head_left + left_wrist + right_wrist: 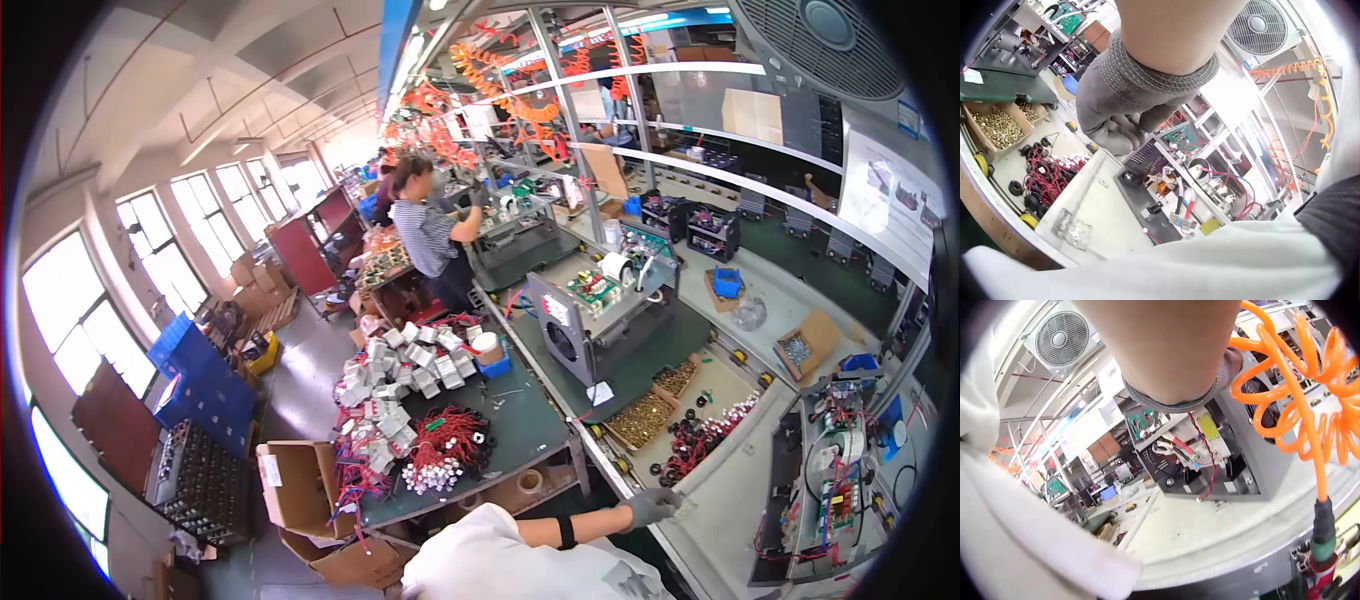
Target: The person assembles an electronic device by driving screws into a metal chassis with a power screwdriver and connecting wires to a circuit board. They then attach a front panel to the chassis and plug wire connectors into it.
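Brass-coloured pieces (1000, 128) in boxes (991, 106), wired parts (1050, 172) near left hand (652, 507)

The pale desk (1204, 532) carries an open grey metal case (1275, 469), a spread of red wires (1047, 178), and cardboard boxes (1012, 144) of brass parts (997, 127).

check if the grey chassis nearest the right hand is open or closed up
Open on the side facing the right wrist camera: the chassis shows its green circuit board and red cable uncovered.
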`<state>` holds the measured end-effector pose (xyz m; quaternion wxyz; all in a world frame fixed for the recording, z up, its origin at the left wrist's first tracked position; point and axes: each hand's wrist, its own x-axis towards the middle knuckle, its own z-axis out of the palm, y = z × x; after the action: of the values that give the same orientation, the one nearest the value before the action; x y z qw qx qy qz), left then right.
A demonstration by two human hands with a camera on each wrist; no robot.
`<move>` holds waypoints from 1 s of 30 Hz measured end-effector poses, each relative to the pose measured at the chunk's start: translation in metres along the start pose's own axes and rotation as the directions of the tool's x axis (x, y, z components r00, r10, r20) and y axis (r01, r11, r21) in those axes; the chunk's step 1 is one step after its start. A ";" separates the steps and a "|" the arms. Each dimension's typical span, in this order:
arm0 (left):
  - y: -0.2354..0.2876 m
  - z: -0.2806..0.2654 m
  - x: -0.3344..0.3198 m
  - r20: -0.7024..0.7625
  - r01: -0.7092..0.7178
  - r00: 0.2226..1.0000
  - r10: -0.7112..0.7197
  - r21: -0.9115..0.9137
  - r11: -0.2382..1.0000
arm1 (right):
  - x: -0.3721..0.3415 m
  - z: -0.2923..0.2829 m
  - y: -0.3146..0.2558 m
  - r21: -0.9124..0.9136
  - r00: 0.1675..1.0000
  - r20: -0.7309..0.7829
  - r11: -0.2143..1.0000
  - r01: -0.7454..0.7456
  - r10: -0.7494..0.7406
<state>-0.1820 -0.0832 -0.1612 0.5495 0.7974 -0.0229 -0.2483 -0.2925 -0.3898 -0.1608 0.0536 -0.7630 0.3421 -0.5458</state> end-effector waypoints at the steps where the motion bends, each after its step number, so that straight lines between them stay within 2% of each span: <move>1: -0.014 0.006 0.002 -0.001 -0.116 0.993 0.117 0.100 0.988 | 0.000 0.005 -0.012 0.061 0.999 0.032 0.998 -0.018 0.016; 2: -0.023 0.007 0.004 0.053 -0.141 0.989 0.135 0.144 0.979 | 0.003 0.008 -0.022 0.115 0.998 0.061 0.993 -0.032 0.025; 5: -0.004 -0.004 -0.011 0.083 -0.104 0.992 0.094 0.128 0.986 | 0.016 0.023 -0.049 0.248 0.991 0.126 0.966 -0.070 0.040; 7: -0.004 -0.012 -0.011 0.006 -0.044 0.999 0.044 0.108 0.993 | 0.025 0.042 -0.067 0.329 0.986 0.159 0.940 -0.090 0.039; 10: 0.008 -0.024 -0.016 -0.024 -0.035 0.999 0.038 0.101 0.994 | 0.037 0.078 -0.092 0.440 0.977 0.212 0.892 -0.109 0.014; 14: -0.012 -0.033 -0.008 -0.073 -0.096 0.992 0.104 0.114 0.989 | 0.028 0.140 -0.120 0.554 0.952 0.306 0.817 -0.158 -0.024; 15: -0.023 -0.034 -0.005 -0.099 -0.131 0.984 0.147 0.156 0.979 | 0.020 0.151 -0.112 0.548 0.943 0.333 0.817 -0.179 -0.017; 16: 0.008 -0.044 -0.020 -0.048 0.016 0.999 -0.010 0.117 0.993 | 0.009 0.158 -0.090 0.521 0.934 0.357 0.828 -0.205 0.007; 17: -0.004 -0.045 -0.015 -0.070 -0.055 0.996 0.064 0.125 0.991 | -0.002 0.160 -0.058 0.474 0.927 0.373 0.849 -0.234 0.047; 18: 0.003 -0.048 -0.020 -0.073 -0.006 0.997 0.012 0.085 0.996 | -0.014 0.154 -0.012 0.408 0.919 0.381 0.874 -0.263 0.099; 19: -0.006 -0.048 -0.017 -0.012 0.085 0.996 -0.088 -0.156 0.984 | -0.028 0.139 0.038 0.333 0.913 0.374 0.895 -0.298 0.165; 21: -0.022 -0.048 -0.004 -0.030 -0.010 0.999 0.011 0.034 0.999 | -0.065 0.105 0.139 0.188 0.896 0.302 0.901 -0.390 0.325; 22: -0.021 -0.047 0.001 0.007 -0.014 1.000 0.014 0.006 1.000 | -0.033 0.079 0.105 0.085 0.890 0.234 0.903 -0.421 0.393; 23: -0.033 -0.044 0.012 0.033 0.000 0.999 0.002 -0.060 0.998 | -0.019 0.042 0.017 -0.177 0.742 0.413 0.846 -0.503 0.527; 24: -0.025 -0.040 0.019 0.079 0.093 0.993 -0.088 -0.056 0.994 | -0.022 0.027 -0.018 -0.080 0.812 0.316 0.867 -0.492 0.490; 25: -0.009 -0.034 0.026 0.123 0.124 0.985 -0.118 -0.041 0.991 | 0.005 -0.003 -0.079 -0.210 0.661 0.416 0.773 -0.598 0.624; 27: 0.011 -0.017 0.033 0.188 0.165 0.969 -0.160 -0.009 0.986 | -0.017 -0.032 -0.103 0.003 0.656 0.611 0.828 -0.561 0.442; 28: 0.019 -0.008 0.040 0.214 0.037 0.976 -0.037 0.003 0.999 | -0.013 -0.045 -0.111 0.032 0.623 0.685 0.839 -0.544 0.378; 29: 0.030 0.003 0.047 0.237 -0.093 0.967 0.090 0.005 0.996 | -0.003 -0.054 -0.111 0.102 0.637 0.705 0.844 -0.526 0.312; 30: 0.044 0.014 0.051 0.265 -0.098 0.960 0.092 0.009 0.995 | 0.006 -0.057 -0.109 0.176 0.652 0.720 0.846 -0.504 0.239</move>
<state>-0.1329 -0.1285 -0.1449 0.5439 0.7612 -0.1369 -0.3257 -0.2903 -0.2939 -0.0834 0.4251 -0.7951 0.3443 -0.2618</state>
